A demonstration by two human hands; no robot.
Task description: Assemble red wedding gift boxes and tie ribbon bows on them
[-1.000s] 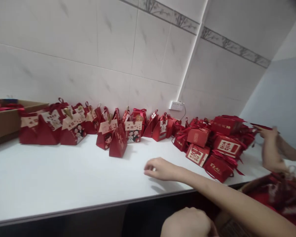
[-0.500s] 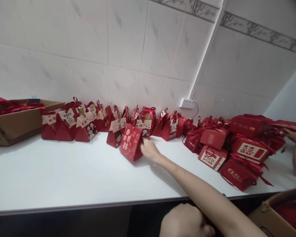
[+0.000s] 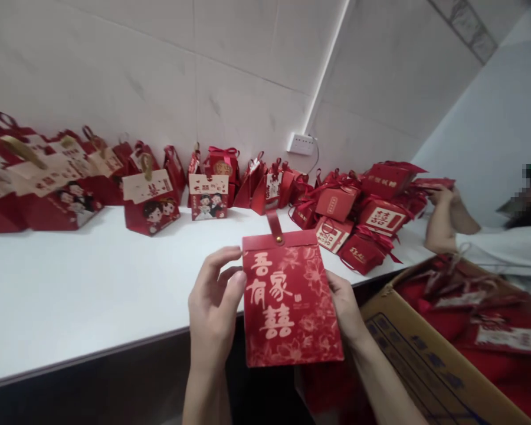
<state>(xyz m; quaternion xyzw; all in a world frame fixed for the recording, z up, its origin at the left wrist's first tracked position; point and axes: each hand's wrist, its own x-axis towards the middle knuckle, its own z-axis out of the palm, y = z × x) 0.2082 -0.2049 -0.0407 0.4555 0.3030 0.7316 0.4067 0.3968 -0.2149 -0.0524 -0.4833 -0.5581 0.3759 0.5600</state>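
I hold a red gift bag with gold characters and a snap tab upright in front of me, over the edge of the white counter. My left hand grips its left edge with thumb and fingers. My right hand holds the right edge from behind; only part of it shows. A row of red triangular favour boxes with cartoon couples lines the wall on the counter.
A heap of red ribboned boxes fills the counter's right end. A cardboard box of red packets stands at lower right. Another person's arm reaches into the heap. A wall socket sits above.
My right hand took the red bag off the counter and brought it toward me. My left hand rose and gripped its left edge. The view swung down and right.
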